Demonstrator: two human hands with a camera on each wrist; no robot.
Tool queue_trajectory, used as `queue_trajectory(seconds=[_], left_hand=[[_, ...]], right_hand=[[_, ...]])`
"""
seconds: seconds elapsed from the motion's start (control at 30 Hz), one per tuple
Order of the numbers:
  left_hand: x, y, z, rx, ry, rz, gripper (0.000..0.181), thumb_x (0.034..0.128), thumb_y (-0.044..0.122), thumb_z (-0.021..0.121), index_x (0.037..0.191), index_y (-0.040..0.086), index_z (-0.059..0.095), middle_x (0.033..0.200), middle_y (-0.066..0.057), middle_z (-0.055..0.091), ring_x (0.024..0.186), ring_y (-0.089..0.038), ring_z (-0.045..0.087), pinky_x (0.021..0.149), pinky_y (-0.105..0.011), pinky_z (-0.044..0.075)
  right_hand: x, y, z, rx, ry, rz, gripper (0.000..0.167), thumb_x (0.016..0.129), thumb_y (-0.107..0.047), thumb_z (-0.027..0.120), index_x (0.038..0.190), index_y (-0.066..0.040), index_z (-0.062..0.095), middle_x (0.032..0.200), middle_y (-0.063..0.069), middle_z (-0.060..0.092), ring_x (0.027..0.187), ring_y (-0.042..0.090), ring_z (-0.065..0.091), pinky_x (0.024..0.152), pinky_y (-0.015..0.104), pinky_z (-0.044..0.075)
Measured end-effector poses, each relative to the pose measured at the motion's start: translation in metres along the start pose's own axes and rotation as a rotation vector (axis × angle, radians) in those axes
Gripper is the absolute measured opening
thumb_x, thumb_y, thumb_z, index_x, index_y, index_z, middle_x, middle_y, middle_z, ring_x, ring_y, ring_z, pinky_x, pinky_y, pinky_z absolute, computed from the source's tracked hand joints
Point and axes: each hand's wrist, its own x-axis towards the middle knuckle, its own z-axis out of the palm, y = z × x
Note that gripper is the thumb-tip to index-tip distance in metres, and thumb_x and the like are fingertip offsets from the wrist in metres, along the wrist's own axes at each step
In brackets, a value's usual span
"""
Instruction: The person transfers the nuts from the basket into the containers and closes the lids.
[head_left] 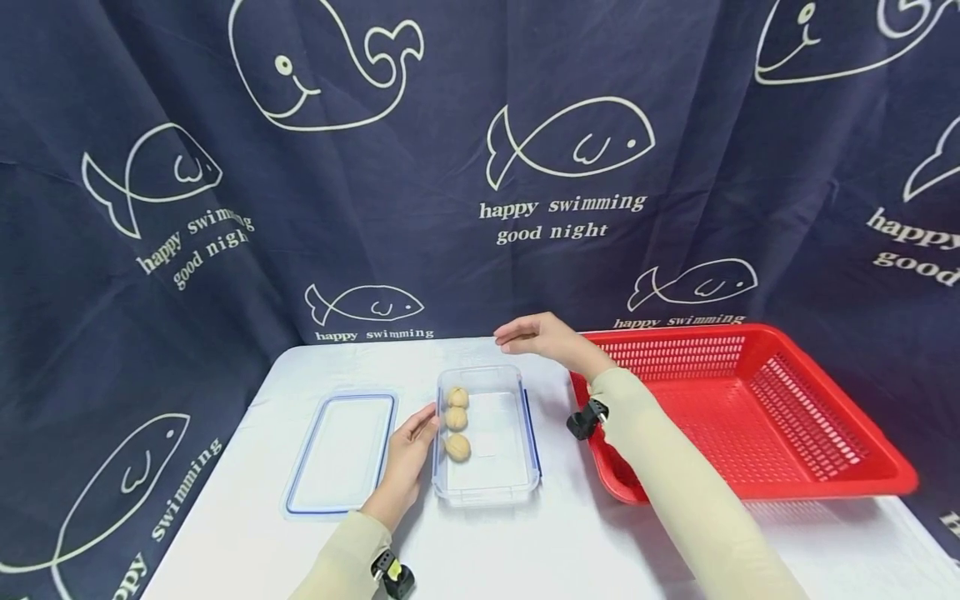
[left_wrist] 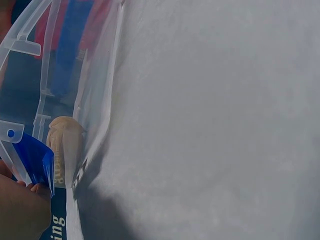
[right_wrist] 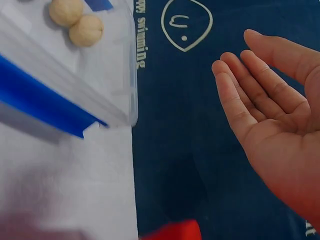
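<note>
Clear box (head_left: 495, 425) sits open-topped on the white-covered bench (head_left: 480, 554), roughly mid-width; hours below run from it, 12 away from the person. Nearest the person I see the cream left sleeve (head_left: 337, 562) at 7 o'clock, black wrist device (head_left: 393, 575) strapped on. Left hand (head_left: 402, 467) next, about 8: fingers loosely extended, tips against the box's side wall. Blue-edged lid (head_left: 343, 454) lies flat at 9, apart from the box, left hand between them. Three walnuts (head_left: 456, 418) inside the box, lined along its 9 o'clock wall; two farther ones look to touch, nearer one just apart. Blue flap (head_left: 534, 433) hangs at the 3 o'clock wall. Red basket (head_left: 735, 425) at 3, slotted walls, right sleeve (head_left: 690, 492) crossing over its rim. Right hand (head_left: 551, 340) at 1 o'clock, near the box's far corner, raised: fingers extended with a slight bend, holding nothing. Farthest off, dark blue curtain (head_left: 465, 275) at 12 behind the bench, white fish and whale outlines plus "happy swimming good night" lettering.
</note>
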Motion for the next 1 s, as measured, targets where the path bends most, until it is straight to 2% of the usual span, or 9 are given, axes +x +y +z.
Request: queue_trajectory(seconds=[0.33, 0.57, 0.73, 1.0], left_hand=[[-0.001, 0.000, -0.001, -0.005, 0.003, 0.005, 0.040, 0.0961, 0.013, 0.059, 0.133, -0.001, 0.054, 0.138, -0.017, 0.052, 0.132, -0.030, 0.044, 0.112, -0.037, 0.036], [0.000, 0.000, -0.001, -0.005, -0.001, 0.008, 0.040, 0.0963, 0.013, 0.058, 0.133, -0.001, 0.053, 0.139, -0.017, 0.052, 0.132, -0.030, 0.044, 0.111, -0.037, 0.036], [0.000, -0.001, -0.002, -0.007, -0.010, 0.005, 0.041, 0.0969, 0.014, 0.058, 0.134, -0.001, 0.052, 0.140, -0.018, 0.050, 0.133, -0.031, 0.042, 0.113, -0.039, 0.034], [0.000, -0.001, -0.003, -0.005, -0.008, 0.003, 0.041, 0.0969, 0.015, 0.058, 0.134, -0.001, 0.052, 0.139, -0.018, 0.051, 0.133, -0.031, 0.043, 0.113, -0.039, 0.034]], right_hand=[[-0.021, 0.007, -0.030, -0.036, 0.050, 0.033, 0.035, 0.088, -0.009, 0.070, 0.121, -0.002, 0.064, 0.113, 0.012, 0.069, 0.103, 0.018, 0.066, 0.099, 0.037, 0.050], [-0.033, 0.016, -0.050, -0.058, 0.098, 0.014, 0.036, 0.087, -0.011, 0.071, 0.121, -0.001, 0.064, 0.115, 0.016, 0.068, 0.101, 0.013, 0.066, 0.091, 0.025, 0.054], [-0.048, 0.018, -0.062, -0.082, 0.101, 0.037, 0.040, 0.088, -0.017, 0.071, 0.124, -0.004, 0.063, 0.120, 0.015, 0.066, 0.103, 0.010, 0.065, 0.091, 0.019, 0.050], [-0.068, 0.028, -0.080, -0.127, 0.120, 0.078, 0.045, 0.088, -0.022, 0.070, 0.129, -0.006, 0.060, 0.123, 0.014, 0.065, 0.107, 0.008, 0.061, 0.093, 0.020, 0.047]])
